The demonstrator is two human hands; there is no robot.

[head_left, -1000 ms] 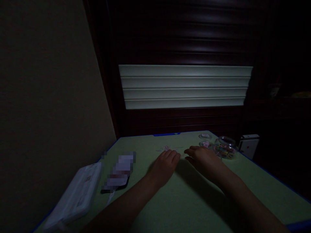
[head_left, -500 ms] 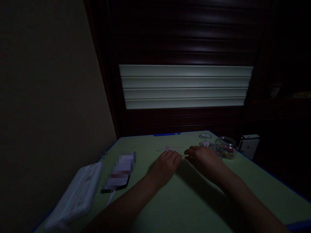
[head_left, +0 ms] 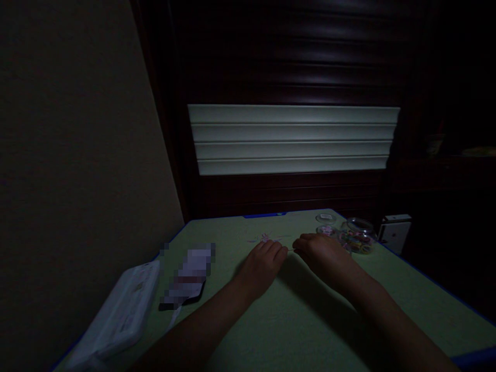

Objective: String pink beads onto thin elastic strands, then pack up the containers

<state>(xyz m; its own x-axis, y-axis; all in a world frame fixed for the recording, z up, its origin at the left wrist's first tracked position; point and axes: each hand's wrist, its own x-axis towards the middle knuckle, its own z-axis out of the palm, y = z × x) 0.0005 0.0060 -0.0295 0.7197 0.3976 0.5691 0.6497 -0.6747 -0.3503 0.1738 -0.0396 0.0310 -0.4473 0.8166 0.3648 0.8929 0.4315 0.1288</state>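
Dim light; small details hard to read. Both hands out over the counter (head_left: 387, 310), near each other but apart, a thin strand (head_left: 290, 250) bridging the gap. Left hand (head_left: 263, 266): fingers curled, pinching the strand's near end. Right hand (head_left: 321, 256): fingers drawn together on the other end; exact grip points hidden. Strand looks straight, possibly taut.

Progress, as judged: this piece is mid-handling, neither laid down nor joined to anything that shows. Just beyond the left hand, a pink cluster (head_left: 265, 237) lies on the counter with thin pale bits about it. Cannot tell whether those are finished or waiting.

Supply side: jar (head_left: 358, 240) beyond the right hand, holding many coloured bands, so plenty seems left to draw on. Small clear dish (head_left: 326, 230) near it, pink pieces inside. Round clear lid (head_left: 325, 218) lies behind the dish; jar mouth appears uncovered. Nothing packed away on that side.

Over at left, a white case (head_left: 120, 305) and a blurred-out phone-like object (head_left: 189, 271), both well apart from the hands and apparently no part of the work.
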